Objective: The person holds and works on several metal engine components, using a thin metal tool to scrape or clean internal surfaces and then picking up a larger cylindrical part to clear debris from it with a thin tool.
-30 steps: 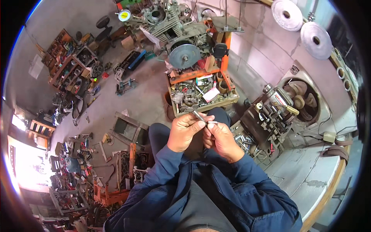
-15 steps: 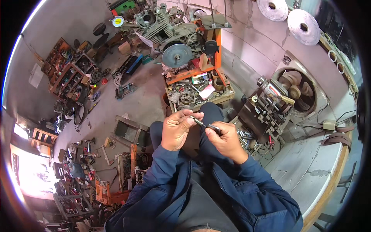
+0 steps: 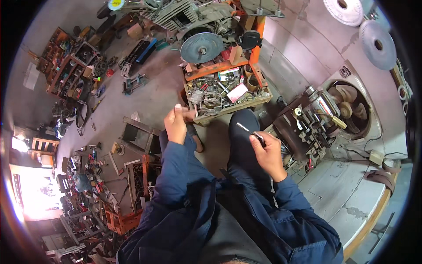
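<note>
My right hand (image 3: 269, 152) is closed around the dark handle of a slim hand tool (image 3: 244, 128), over my right thigh. Its thin, shiny metal shank points up and left; the exact kind of tool does not show. Over my left knee, my left hand (image 3: 176, 126) has its thumb raised and its fingers stretched to the right, near the front corner of the parts tray (image 3: 228, 115). Nothing clearly shows between those fingers, though the palm side is partly hidden. The two hands are well apart.
An orange stand (image 3: 256, 44) behind the tray carries an engine (image 3: 176, 17) and a grey metal disc (image 3: 202, 47). At right are a machine (image 3: 307, 121), a wall fan (image 3: 347, 108) and a pale bench (image 3: 338, 193). Many parts litter the floor at left.
My hands have drawn apart. The left one moved left and is off the slim metal piece; the right one moved slightly right and down with the tool. My view has shifted too.
</note>
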Tool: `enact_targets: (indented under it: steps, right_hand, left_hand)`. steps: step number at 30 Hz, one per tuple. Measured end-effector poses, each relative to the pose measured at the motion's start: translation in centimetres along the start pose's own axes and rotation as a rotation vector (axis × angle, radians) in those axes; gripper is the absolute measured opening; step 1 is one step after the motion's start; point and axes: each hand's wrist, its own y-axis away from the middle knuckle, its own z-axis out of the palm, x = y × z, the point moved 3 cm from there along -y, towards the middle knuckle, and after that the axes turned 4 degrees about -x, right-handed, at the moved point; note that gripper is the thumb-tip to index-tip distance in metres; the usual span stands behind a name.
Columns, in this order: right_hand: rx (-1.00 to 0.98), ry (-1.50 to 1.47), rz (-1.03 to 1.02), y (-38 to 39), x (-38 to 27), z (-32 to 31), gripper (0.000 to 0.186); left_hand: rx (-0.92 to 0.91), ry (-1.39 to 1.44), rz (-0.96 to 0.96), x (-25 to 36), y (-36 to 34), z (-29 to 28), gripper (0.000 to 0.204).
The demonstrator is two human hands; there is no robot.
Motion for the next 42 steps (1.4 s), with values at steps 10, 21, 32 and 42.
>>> enact_targets:
  steps: [10,21,32,42]
  right_hand:
    - [0.093,0.318,0.180,3.4,8.1,3.7,0.015]
    - [-0.100,-0.491,0.625,4.8,11.0,2.5,0.021]
    - [0.354,-1.168,0.877,18.2,15.4,-2.8,0.011]
    - [0.277,-0.898,1.112,17.9,33.2,-4.1,0.016]
  left_hand:
    - [-0.658,-1.451,0.305,-9.9,-14.6,3.4,0.065]
    - [-0.845,-1.246,0.381,-20.0,-23.3,3.0,0.036]
    - [-0.370,-1.292,0.574,-2.5,-10.5,5.0,0.026]
    - [-0.219,-1.106,0.268,7.3,6.3,0.6,0.032]
